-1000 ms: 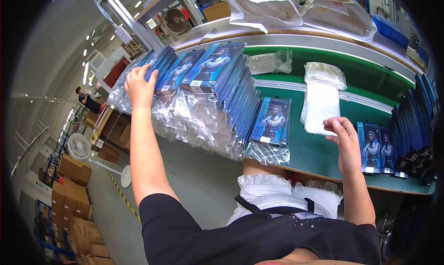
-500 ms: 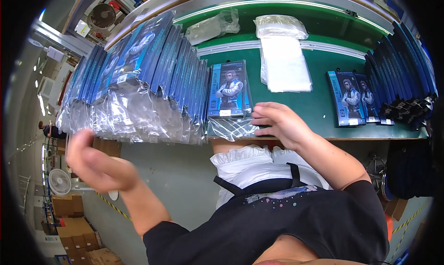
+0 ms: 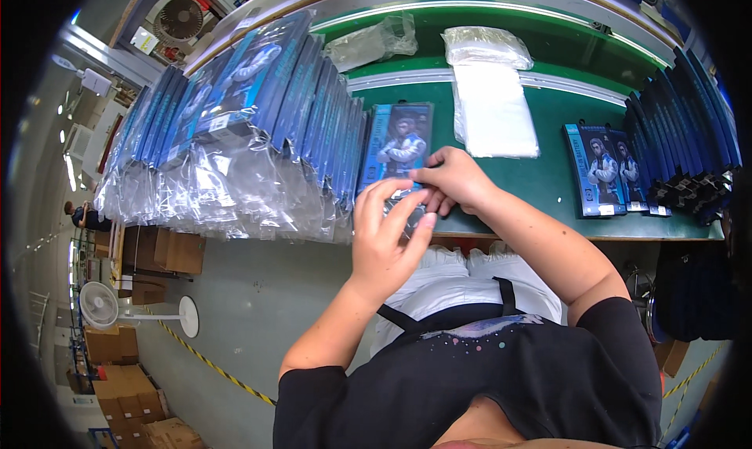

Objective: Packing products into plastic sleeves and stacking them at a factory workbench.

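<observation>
Left hand [image 3: 385, 231] and right hand [image 3: 453, 180] together at near edge of green table [image 3: 548, 179], both pinching clear sleeve end of blue card package [image 3: 398, 146], beside bagged stack [image 3: 235, 128].

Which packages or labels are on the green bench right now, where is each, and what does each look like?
Flat blue picture box in clear sleeve: bench centre, under left hand and right hand.
Row of sleeved blue boxes: left side, leaning together, clear flaps hanging.
Stack of clear plastic bags: right of centre, whitish rectangle.
Two blue picture boxes: lying flat, right.
Upright dark-blue boxes: far right edge.
</observation>
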### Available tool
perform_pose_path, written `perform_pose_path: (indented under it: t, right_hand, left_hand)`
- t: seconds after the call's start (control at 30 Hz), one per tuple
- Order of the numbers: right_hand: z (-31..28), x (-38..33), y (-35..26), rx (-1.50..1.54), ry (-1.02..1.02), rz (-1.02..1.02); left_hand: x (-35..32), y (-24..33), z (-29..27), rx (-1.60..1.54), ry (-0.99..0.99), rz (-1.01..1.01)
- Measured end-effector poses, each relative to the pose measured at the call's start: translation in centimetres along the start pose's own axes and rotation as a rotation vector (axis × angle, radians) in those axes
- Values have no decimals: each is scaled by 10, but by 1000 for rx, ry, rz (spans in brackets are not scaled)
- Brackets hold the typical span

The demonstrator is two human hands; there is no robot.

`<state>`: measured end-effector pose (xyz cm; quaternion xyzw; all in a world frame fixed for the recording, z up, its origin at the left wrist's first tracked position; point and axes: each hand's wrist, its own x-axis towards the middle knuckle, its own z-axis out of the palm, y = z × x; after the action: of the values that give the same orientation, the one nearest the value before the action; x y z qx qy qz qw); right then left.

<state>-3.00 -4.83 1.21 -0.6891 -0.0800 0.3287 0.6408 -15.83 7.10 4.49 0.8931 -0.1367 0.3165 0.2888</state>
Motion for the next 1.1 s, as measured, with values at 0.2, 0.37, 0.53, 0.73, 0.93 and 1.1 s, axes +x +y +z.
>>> perform_pose_path:
  t: [0.2, 0.37, 0.53, 0.73, 0.93, 1.1]
  right_hand:
    - [-32, -20, 14, 325, -82, 46]
    - [-14, -70, -17, 348, 22, -172]
    - [-14, -118, -56, 322, -103, -516]
    - [-53, -120, -52, 207, -12, -590]
    - [-62, -116, -38, 238, 52, -496]
    - [-69, -115, -35, 242, 96, -477]
  left_hand:
    - [10, -2, 19, 190, -301, -91]
    - [18, 10, 18, 117, -239, -50]
    - [61, 45, -70, -92, -63, 235]
    - [109, 29, -181, 296, 627, 370]
    - [131, -54, -282, 610, 648, 137]
    - [122, -101, -277, 951, 488, -257]
